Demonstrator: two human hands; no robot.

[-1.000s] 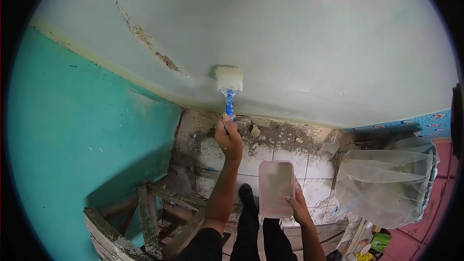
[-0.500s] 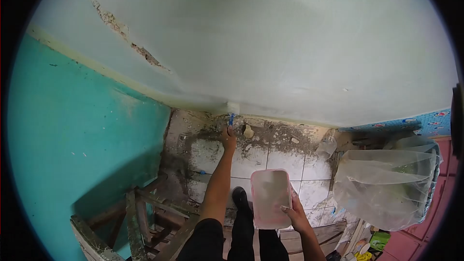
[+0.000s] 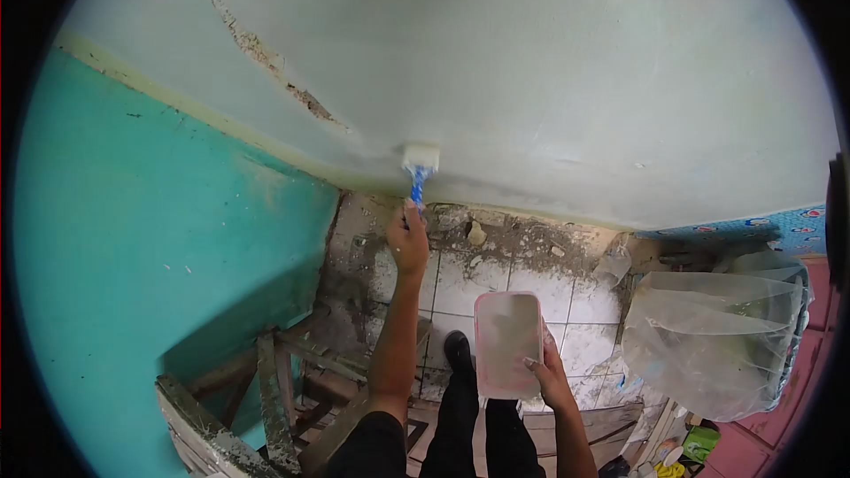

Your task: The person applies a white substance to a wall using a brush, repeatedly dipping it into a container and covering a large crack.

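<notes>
My left hand [image 3: 408, 240] grips the blue handle of a wide paintbrush [image 3: 419, 163], whose pale bristles press against the lower part of a light green wall [image 3: 549, 80]. My right hand [image 3: 549, 375] holds a pink rectangular plastic container [image 3: 507, 342] with pale paint in it, level, above my legs. A long crack with flaked plaster [image 3: 266, 62] runs diagonally up the wall to the left of the brush.
A teal wall [image 3: 159, 239] stands at the left. Below me are a paint-spattered wooden ladder frame [image 3: 274, 389], a dirty white tiled floor [image 3: 496, 274] with rubble along the wall base, and a large clear plastic bag [image 3: 708, 336] at the right.
The brush went down to the wall's bottom edge, then came back up a little. The pink container stayed in my right hand with only a small shift.
</notes>
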